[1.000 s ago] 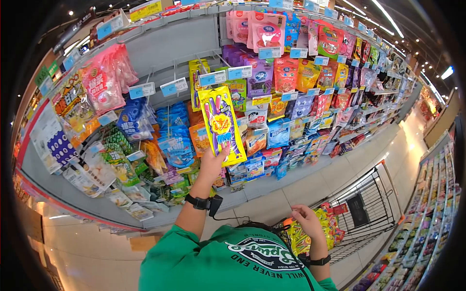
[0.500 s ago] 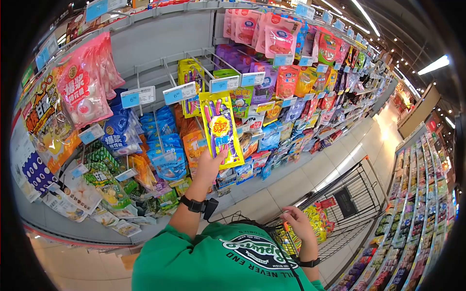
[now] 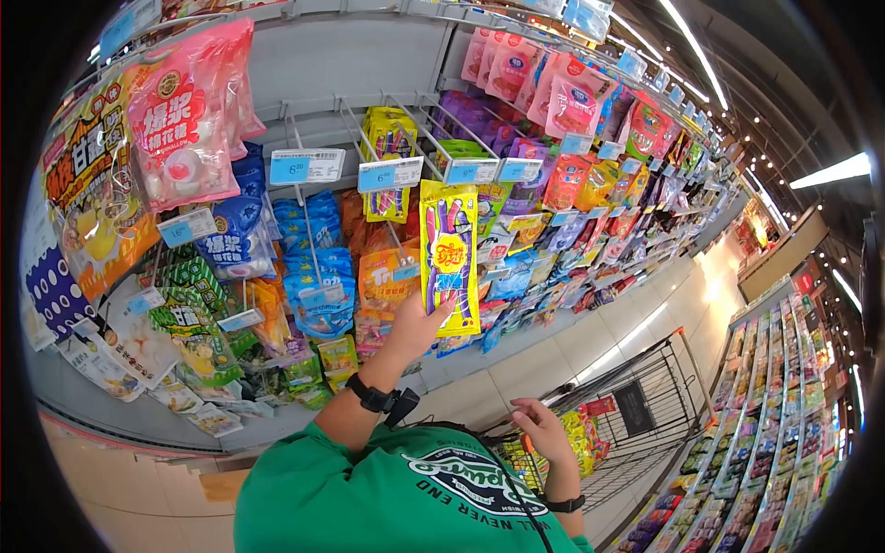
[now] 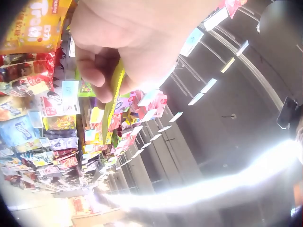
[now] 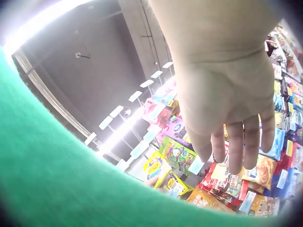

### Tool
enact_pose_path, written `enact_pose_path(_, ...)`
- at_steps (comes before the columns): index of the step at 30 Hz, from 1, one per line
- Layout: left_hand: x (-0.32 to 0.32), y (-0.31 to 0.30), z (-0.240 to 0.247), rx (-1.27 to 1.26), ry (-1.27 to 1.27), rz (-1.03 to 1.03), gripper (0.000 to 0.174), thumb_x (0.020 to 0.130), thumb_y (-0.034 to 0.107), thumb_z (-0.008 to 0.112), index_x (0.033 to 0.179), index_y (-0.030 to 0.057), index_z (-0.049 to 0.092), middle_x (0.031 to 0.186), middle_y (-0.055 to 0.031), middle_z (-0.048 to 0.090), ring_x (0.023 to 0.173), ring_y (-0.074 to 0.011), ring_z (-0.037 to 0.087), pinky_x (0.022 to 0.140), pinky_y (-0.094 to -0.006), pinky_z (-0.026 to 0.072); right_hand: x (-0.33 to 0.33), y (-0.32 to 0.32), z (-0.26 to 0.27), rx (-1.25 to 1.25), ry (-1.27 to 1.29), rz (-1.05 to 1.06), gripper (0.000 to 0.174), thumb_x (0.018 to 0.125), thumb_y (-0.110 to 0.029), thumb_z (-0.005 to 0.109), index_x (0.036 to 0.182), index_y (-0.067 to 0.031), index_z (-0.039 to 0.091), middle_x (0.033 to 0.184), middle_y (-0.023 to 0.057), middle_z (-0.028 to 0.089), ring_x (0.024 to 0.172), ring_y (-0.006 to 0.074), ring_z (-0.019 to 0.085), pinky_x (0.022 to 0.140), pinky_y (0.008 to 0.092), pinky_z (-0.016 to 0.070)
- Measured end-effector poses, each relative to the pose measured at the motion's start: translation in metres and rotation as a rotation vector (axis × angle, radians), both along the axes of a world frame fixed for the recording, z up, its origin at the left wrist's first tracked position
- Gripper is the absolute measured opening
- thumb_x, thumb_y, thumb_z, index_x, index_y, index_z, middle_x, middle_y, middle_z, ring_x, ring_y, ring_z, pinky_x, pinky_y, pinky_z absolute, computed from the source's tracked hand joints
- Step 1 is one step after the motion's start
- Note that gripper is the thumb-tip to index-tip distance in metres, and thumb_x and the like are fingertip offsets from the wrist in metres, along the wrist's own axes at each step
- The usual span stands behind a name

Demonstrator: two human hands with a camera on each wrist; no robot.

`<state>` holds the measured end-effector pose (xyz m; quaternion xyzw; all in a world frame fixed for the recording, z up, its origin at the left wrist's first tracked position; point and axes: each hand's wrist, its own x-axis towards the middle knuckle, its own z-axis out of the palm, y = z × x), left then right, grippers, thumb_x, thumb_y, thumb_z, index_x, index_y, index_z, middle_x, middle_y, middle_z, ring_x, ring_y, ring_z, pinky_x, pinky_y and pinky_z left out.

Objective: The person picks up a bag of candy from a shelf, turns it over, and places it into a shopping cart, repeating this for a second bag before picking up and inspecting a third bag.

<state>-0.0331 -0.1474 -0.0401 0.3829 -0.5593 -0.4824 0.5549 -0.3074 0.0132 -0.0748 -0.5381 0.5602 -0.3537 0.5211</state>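
A flat yellow candy packet (image 3: 450,249) with purple and pink sticks printed on it is held upright before the shelf. My left hand (image 3: 417,324) grips its lower end, thumb across the front. In the left wrist view the packet (image 4: 113,101) appears edge-on, pinched between thumb and curled fingers. Similar yellow packets (image 3: 389,138) hang on a hook just behind it. Low in front of the green shirt, my right hand (image 3: 546,431) hangs over the cart's near end and holds nothing. Its fingers (image 5: 235,146) are loosely extended in the right wrist view.
Hooks with price tags (image 3: 391,173) jut out from the shelf. Pink marshmallow bags (image 3: 184,120) hang at left, blue bags (image 3: 313,286) below. A wire shopping cart (image 3: 682,369) with yellow packets (image 3: 583,441) stands at right. Another stocked shelf (image 3: 737,424) lies beyond it.
The head view has turned and come nearer the shelf. The yellow packet, still in my left hand, has gone from tilted to nearly upright. My right hand stays low and holds nothing.
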Motion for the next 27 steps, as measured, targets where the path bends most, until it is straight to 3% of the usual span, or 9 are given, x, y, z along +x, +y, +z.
enact_pose_path(4, -0.003, 0.001, 0.008, -0.058, -0.057, 0.047, 0.027, 0.090, 0.019, 0.059, 0.107, -0.0023, 0.056, 0.093, -0.0105, 0.065, 0.080, -0.0145, 0.060, 0.072, -0.0307, 0.0477, -0.002, 0.002, -0.001, -0.013, 0.007, -0.002, 0.030, 0.092, -0.014, 0.058, 0.119, -0.0021, 0.054, 0.092, 0.0043, 0.062, 0.087, 0.0108, 0.058, 0.079, 0.0243, 0.0452)
enact_pose_path(10, -0.002, -0.018, 0.003, 0.070, 0.094, -0.021, 0.025, 0.089, 0.019, 0.058, 0.105, -0.0006, 0.056, 0.090, -0.0083, 0.065, 0.075, -0.0136, 0.060, 0.069, -0.0300, 0.0474, -0.003, 0.002, -0.003, 0.029, -0.011, -0.014, 0.030, 0.092, -0.014, 0.057, 0.119, -0.0018, 0.053, 0.093, 0.0056, 0.063, 0.087, 0.0119, 0.059, 0.080, 0.0249, 0.0455)
enact_pose_path(12, 0.002, -0.031, 0.001, 0.055, 0.041, 0.037, 0.021, 0.088, 0.018, 0.057, 0.100, 0.0006, 0.056, 0.084, -0.0067, 0.063, 0.067, -0.0121, 0.058, 0.059, -0.0277, 0.0473, -0.003, 0.002, -0.002, 0.042, -0.010, -0.015, 0.030, 0.092, -0.013, 0.057, 0.119, -0.0013, 0.053, 0.093, 0.0056, 0.063, 0.087, 0.0120, 0.059, 0.080, 0.0249, 0.0455)
enact_pose_path(13, 0.004, -0.028, 0.019, 0.137, 0.191, 0.016, 0.019, 0.087, 0.016, 0.057, 0.100, 0.0030, 0.054, 0.079, -0.0060, 0.060, 0.056, -0.0125, 0.057, 0.046, -0.0255, 0.0452, -0.001, 0.002, 0.000, 0.046, -0.014, -0.018, 0.030, 0.092, -0.013, 0.057, 0.119, -0.0012, 0.053, 0.093, 0.0056, 0.063, 0.087, 0.0121, 0.059, 0.080, 0.0249, 0.0455)
enact_pose_path(16, 0.017, -0.043, 0.046, 0.228, 0.397, -0.041, 0.024, 0.086, 0.015, 0.057, 0.106, 0.0051, 0.050, 0.078, -0.0060, 0.059, 0.049, -0.0137, 0.056, 0.038, -0.0242, 0.0424, -0.004, 0.001, -0.002, 0.037, -0.032, -0.018, 0.030, 0.092, -0.014, 0.057, 0.119, -0.0012, 0.053, 0.093, 0.0055, 0.063, 0.087, 0.0121, 0.059, 0.080, 0.0249, 0.0455)
enact_pose_path(22, 0.045, -0.106, 0.054, 0.304, 0.622, 0.018, 0.033, 0.087, 0.013, 0.055, 0.118, 0.0078, 0.045, 0.094, -0.0099, 0.060, 0.059, -0.0205, 0.063, 0.047, -0.0275, 0.0514, -0.006, -0.003, -0.002, 0.040, -0.041, -0.009, 0.031, 0.092, -0.014, 0.057, 0.120, -0.0022, 0.053, 0.093, 0.0053, 0.064, 0.087, 0.0122, 0.059, 0.078, 0.0248, 0.0458)
enact_pose_path(24, 0.051, -0.128, 0.046, 0.272, 0.710, 0.059, 0.035, 0.087, 0.011, 0.053, 0.121, 0.0084, 0.044, 0.102, -0.0119, 0.060, 0.069, -0.0235, 0.065, 0.055, -0.0316, 0.0546, -0.007, -0.004, -0.005, 0.027, -0.074, -0.001, 0.031, 0.092, -0.015, 0.058, 0.120, -0.0024, 0.053, 0.093, 0.0051, 0.064, 0.087, 0.0122, 0.059, 0.078, 0.0248, 0.0460)
enact_pose_path(25, 0.056, -0.137, 0.040, 0.255, 0.703, 0.015, 0.036, 0.088, 0.010, 0.052, 0.123, 0.0075, 0.042, 0.105, -0.0135, 0.059, 0.081, -0.0268, 0.065, 0.069, -0.0375, 0.0557, -0.006, -0.005, -0.004, 0.036, -0.072, -0.017, 0.031, 0.092, -0.015, 0.058, 0.120, -0.0027, 0.053, 0.093, 0.0050, 0.064, 0.087, 0.0121, 0.059, 0.077, 0.0246, 0.0460)
enact_pose_path(27, 0.054, -0.151, 0.032, 0.261, 0.746, 0.034, 0.035, 0.088, 0.010, 0.052, 0.122, 0.0068, 0.042, 0.106, -0.0146, 0.059, 0.086, -0.0285, 0.064, 0.076, -0.0399, 0.0539, -0.005, -0.006, -0.004, 0.043, -0.073, -0.034, 0.031, 0.092, -0.015, 0.058, 0.120, -0.0029, 0.053, 0.093, 0.0050, 0.064, 0.086, 0.0119, 0.059, 0.076, 0.0245, 0.0460)
